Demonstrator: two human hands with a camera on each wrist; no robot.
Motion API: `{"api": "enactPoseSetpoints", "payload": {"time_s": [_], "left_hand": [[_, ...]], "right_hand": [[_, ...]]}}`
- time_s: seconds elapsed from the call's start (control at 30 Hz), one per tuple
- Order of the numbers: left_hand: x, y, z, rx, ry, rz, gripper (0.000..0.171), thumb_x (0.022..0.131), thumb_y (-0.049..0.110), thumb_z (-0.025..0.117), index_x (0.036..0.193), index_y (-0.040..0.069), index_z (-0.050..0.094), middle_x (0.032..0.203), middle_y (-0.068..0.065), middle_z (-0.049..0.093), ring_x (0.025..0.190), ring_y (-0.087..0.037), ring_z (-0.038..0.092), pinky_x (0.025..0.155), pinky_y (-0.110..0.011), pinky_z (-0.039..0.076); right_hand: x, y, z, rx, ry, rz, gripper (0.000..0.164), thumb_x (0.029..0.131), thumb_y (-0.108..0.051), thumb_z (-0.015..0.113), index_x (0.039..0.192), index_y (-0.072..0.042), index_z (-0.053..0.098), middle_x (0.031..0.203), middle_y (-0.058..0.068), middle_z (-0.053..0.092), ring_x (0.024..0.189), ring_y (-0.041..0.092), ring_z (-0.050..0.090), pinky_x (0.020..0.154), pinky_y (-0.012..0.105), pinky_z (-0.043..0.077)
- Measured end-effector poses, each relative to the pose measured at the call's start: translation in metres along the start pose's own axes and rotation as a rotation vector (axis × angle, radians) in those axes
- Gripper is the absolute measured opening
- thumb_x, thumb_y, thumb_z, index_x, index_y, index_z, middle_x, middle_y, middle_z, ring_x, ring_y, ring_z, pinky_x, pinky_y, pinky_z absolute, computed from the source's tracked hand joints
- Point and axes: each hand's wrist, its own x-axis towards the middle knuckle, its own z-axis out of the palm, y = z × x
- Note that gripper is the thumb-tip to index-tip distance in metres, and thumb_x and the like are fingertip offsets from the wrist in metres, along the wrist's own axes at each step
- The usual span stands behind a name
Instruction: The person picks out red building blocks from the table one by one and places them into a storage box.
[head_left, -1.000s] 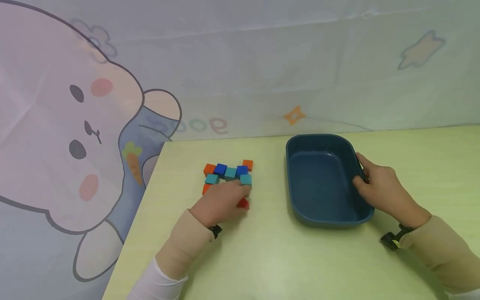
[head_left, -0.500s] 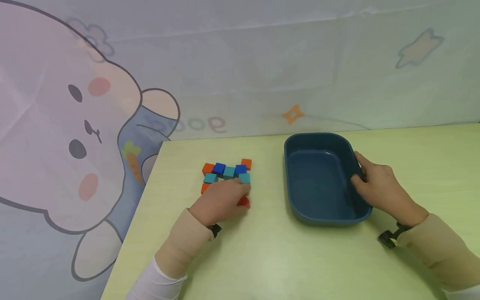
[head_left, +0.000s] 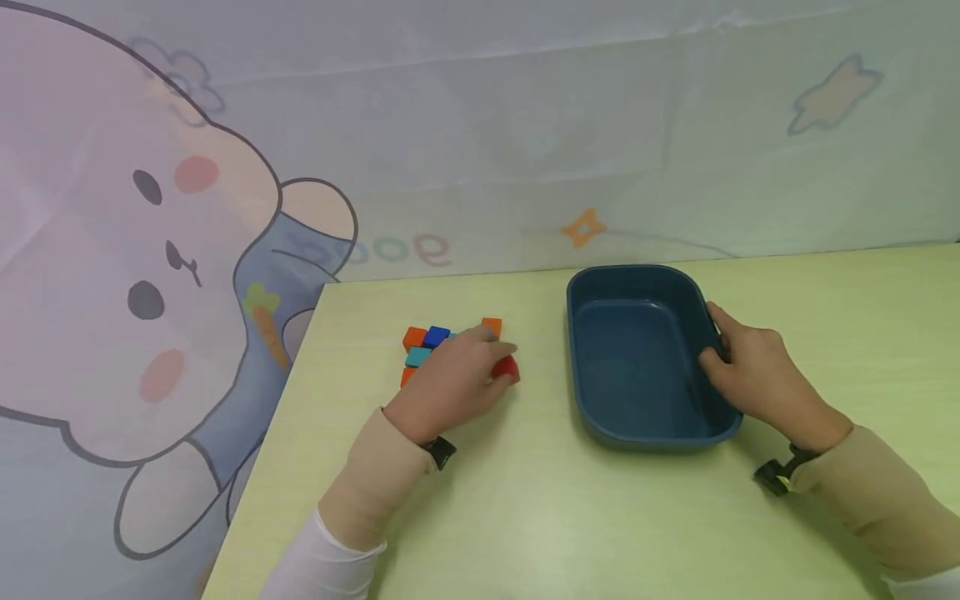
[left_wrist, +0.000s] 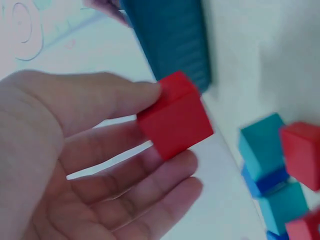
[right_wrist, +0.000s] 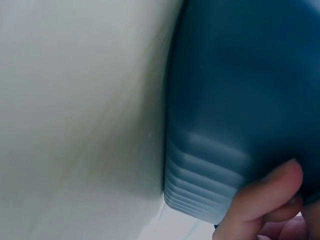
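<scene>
In the head view, pinching a red block [head_left: 507,368] between thumb and fingers of the left grip [head_left: 453,379], to the left of a dark blue tray [head_left: 637,375] and well apart from it. Narrowed there to the block's own width. Clasping the tray's right wall with the right grip [head_left: 757,375], thumb bent over the rim, fingers along the outer side. Lying left of the tray, partly hidden behind the left grip: orange blocks [head_left: 414,339], a blue block [head_left: 437,337] and a teal block [head_left: 418,357], all small and flat-sided. Spread beneath the tray, a smooth, pale yellow-green counter [head_left: 540,517]; hung beyond the tray, a creased, printed cloth [head_left: 525,108]. Wrapped at both wrists in beige, soft-looking cuffs [head_left: 378,471].

In the left wrist view, holding the red block by thumb at one edge and fingers on the opposite side, lower fingers loosely extended. Cubic, plain-faced, crisp-edged and tilted, seen against the tray. Grouped apart from the tray, more blocks in red, teal and blue, slightly blurred.

In the right wrist view, pressing a bent digit to the tray's outer wall, the remainder of the grip mostly cropped. Smooth and plastic-looking, rounded at the corner, stepped with parallel ridges.
</scene>
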Motion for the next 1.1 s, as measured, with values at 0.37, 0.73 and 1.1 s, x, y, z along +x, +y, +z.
{"api": "enactPoseSetpoints", "payload": {"time_s": [0.37, 0.73, 1.1], "left_hand": [[0.027, 0.021, -0.013, -0.053, 0.06, -0.021, 0.036, 0.09, 0.025, 0.07, 0.12, 0.005, 0.07, 0.104, -0.007, 0.071, 0.09, -0.017, 0.064, 0.076, -0.025, 0.056], [0.07, 0.053, -0.004, -0.045, -0.034, 0.008, 0.041, 0.092, 0.029, 0.068, 0.129, 0.012, 0.066, 0.11, -0.003, 0.067, 0.091, -0.012, 0.059, 0.074, -0.018, 0.053], [0.103, 0.072, 0.028, 0.012, -0.159, 0.053, 0.039, 0.092, 0.031, 0.066, 0.128, 0.016, 0.066, 0.114, 0.001, 0.067, 0.095, -0.011, 0.058, 0.076, -0.018, 0.053]], "right_hand": [[0.001, -0.001, 0.001, -0.002, -0.008, 0.012, 0.057, 0.088, -0.001, 0.047, 0.14, 0.02, 0.037, 0.048, 0.0, 0.038, 0.038, 0.008, 0.027, 0.042, 0.025, 0.024], [-0.002, 0.001, 0.003, 0.014, -0.019, 0.025, 0.058, 0.089, -0.001, 0.046, 0.142, 0.018, 0.035, 0.05, 0.001, 0.038, 0.039, 0.009, 0.03, 0.042, 0.025, 0.027], [-0.002, 0.004, 0.004, 0.017, -0.016, 0.018, 0.058, 0.09, -0.002, 0.048, 0.142, 0.018, 0.034, 0.049, 0.0, 0.037, 0.038, 0.009, 0.028, 0.042, 0.025, 0.026]]}}
